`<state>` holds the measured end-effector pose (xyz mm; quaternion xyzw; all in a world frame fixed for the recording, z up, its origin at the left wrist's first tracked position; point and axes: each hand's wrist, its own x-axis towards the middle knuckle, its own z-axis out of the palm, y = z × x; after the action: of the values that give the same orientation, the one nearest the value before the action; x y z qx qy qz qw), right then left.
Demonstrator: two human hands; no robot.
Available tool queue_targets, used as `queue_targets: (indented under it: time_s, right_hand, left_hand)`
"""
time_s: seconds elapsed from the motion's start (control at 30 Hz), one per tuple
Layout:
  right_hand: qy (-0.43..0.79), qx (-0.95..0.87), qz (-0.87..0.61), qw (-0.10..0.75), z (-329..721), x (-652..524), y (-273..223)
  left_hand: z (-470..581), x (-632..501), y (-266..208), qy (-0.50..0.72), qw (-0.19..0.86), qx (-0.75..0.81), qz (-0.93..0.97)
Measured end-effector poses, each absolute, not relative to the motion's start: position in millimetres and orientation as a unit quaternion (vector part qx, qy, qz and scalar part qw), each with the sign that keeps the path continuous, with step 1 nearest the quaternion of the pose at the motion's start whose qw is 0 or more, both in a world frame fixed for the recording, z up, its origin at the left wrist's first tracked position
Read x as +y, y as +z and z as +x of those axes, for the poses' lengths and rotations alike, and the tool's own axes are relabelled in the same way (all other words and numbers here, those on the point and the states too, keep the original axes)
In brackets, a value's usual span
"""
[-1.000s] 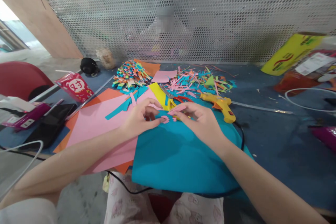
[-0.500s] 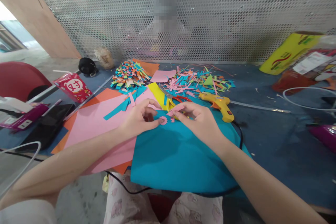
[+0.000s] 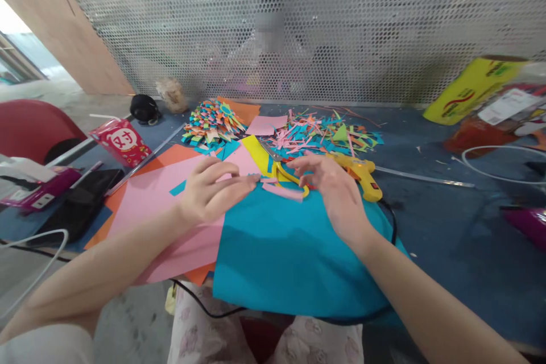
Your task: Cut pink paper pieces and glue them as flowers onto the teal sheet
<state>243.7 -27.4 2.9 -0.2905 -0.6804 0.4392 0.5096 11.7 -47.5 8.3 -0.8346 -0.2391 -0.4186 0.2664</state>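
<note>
My left hand (image 3: 215, 189) is over the pink sheet (image 3: 140, 196), thumb and fingers pinched together. At its fingertips shows a small blue piece of fringed paper (image 3: 255, 176), mostly hidden. Pink paper strips (image 3: 284, 191) lie just right of those fingertips, at the top of the blue sheet (image 3: 294, 256). My right hand (image 3: 335, 196) hovers above the blue sheet with its fingers apart and nothing visible in them. Between the hands are yellow-handled scissors (image 3: 279, 170), partly covered by the strips. A yellow glue gun (image 3: 364, 176) lies just beyond my right hand.
Colourful paper scraps (image 3: 315, 131) and a fringed paper bundle (image 3: 213, 119) lie at the back, before a perforated metal panel (image 3: 362, 23). A red drink carton (image 3: 121, 141) and black phone (image 3: 81, 210) are left. A yellow roll (image 3: 473, 88) stands right.
The pink strip from my right hand now lies on the blue sheet, and that hand has opened and drawn right. A blue fringed piece shows at my left fingertips where a pink scalloped one was.
</note>
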Motion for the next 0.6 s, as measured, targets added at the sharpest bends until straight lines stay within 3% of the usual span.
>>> queue_targets:
  time_s: [0.07,0.17,0.3,0.6]
  right_hand:
    - [0.492,-0.65,-0.286,0.503,245,-24,0]
    - [0.58,-0.644,-0.305,0.394,239,-26,-1]
    - [0.635,-0.641,-0.326,0.282,226,-38,2]
    - [0.636,-0.64,-0.321,0.289,225,-41,2]
  left_hand:
    - [4,-49,15,-0.383,0.391,-0.159,-0.822]
    - [2,-53,19,-0.353,0.46,-0.109,-0.808]
    - [10,-53,15,-0.376,0.427,-0.089,-0.818]
    - [8,-53,8,-0.338,0.344,-0.128,-0.867]
